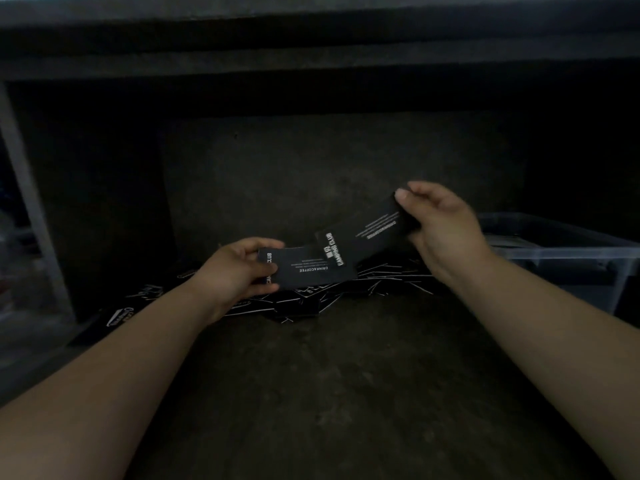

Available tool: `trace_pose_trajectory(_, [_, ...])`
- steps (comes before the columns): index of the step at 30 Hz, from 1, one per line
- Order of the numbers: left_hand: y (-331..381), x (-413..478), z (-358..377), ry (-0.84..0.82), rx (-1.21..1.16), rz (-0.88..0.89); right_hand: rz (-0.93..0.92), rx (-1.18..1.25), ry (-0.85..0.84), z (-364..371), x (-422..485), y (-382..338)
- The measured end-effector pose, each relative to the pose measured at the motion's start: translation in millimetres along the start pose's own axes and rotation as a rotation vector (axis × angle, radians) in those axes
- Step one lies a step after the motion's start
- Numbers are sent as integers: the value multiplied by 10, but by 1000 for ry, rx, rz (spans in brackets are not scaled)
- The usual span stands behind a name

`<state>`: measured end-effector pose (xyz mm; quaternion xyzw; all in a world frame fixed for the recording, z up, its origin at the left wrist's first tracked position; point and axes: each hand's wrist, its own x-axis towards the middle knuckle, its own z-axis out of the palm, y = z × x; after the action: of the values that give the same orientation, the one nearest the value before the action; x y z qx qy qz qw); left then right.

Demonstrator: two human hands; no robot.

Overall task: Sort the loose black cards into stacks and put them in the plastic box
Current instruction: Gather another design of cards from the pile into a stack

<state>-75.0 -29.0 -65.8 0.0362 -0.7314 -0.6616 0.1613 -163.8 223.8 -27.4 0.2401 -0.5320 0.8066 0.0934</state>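
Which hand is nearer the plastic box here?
Right. The right hand, pinching a card, hovers just left of the plastic box; the left hand, holding another card, is farther left over the loose pile.

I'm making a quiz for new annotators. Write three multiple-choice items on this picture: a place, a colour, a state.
1. Where is the plastic box? A. right of the right hand B. on the upper shelf C. at the near edge
2. The print on the card in the right hand is: A. red B. white C. yellow
3. The left hand: A. hangs empty B. lies flat on the surface C. grips a black card
Answers: 1 A: the box stands at the far right, beyond that hand. 2 B: its lettering shows white. 3 C: it clasps the card's left end.
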Motion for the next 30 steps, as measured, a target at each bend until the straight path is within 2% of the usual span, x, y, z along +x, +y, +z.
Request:
trace_pose_trajectory(1, [0,-5,13,-14,11,-7,73,-5,-16,32,-41,64])
trace_pose_trajectory(2, [3,-7,24,-25,25,-15,98,-119,-50,46,-86,118])
trace_pose_trajectory(5, [24,-25,44,-49,41,-24,7,-880,-259,8,-142,278])
trace_pose_trajectory(6, [22,-34,44,-66,56,-14,-2,-1022,-312,2,-145,305])
trace_pose_trajectory(7, [17,-43,45,-87,101,9,4,-1050,-339,-15,-126,338])
trace_pose_trajectory(9, [-1,-55,43,-129,231,74,54,-949,-350,-24,-111,347])
trace_pose_trajectory(11, [-26,-40,38,-123,315,123,92,-816,-338,-38,-85,340])
trace_pose_trajectory(12, [-32,-28,38,-108,332,137,66,-831,-309,-75,-62,329])
trace_pose_trajectory(15, [-9,-24,49,-55,281,143,-14,-1096,-300,-271,22,280])
trace_pose_trajectory(19, [-2,-21,43,-5,138,123,146,-1372,-438,-402,13,311])
trace_pose_trajectory(25, [-10,-18,25,25,75,108,65,-1486,-417,-432,57,392])
trace_pose_trajectory(30, [-17,-4,7,37,51,107,-46,-1443,-331,-489,119,400])
